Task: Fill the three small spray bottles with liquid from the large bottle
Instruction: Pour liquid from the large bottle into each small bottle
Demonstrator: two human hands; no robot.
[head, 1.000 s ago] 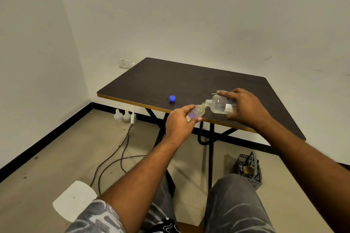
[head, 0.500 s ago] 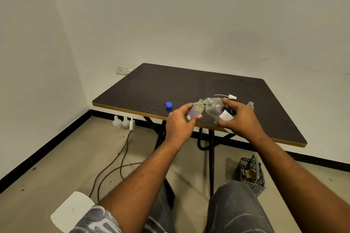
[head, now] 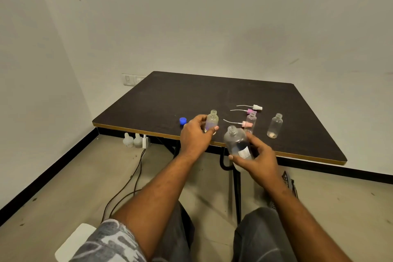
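My left hand (head: 196,134) grips a small clear spray bottle (head: 212,121), uncapped and upright, near the front edge of the dark table (head: 223,93). My right hand (head: 257,159) holds the large clear bottle (head: 238,144) with a white label, its open neck pointing up and away, just in front of the table edge. A second small bottle (head: 251,122) and a third small bottle (head: 275,125) stand uncapped on the table to the right. The blue cap (head: 182,121) lies left of my left hand.
Three spray pump tops lie on the table: a white one (head: 256,107), a purple one (head: 248,111) and a pink one (head: 244,124). Cables (head: 129,178) run along the floor under the table's left side. A black crate (head: 288,181) sits below on the right.
The large bottle has tilted back from pouring to neck-up and dropped toward me. The small bottle went from tilted to upright. The view has shifted, revealing the other bottles.
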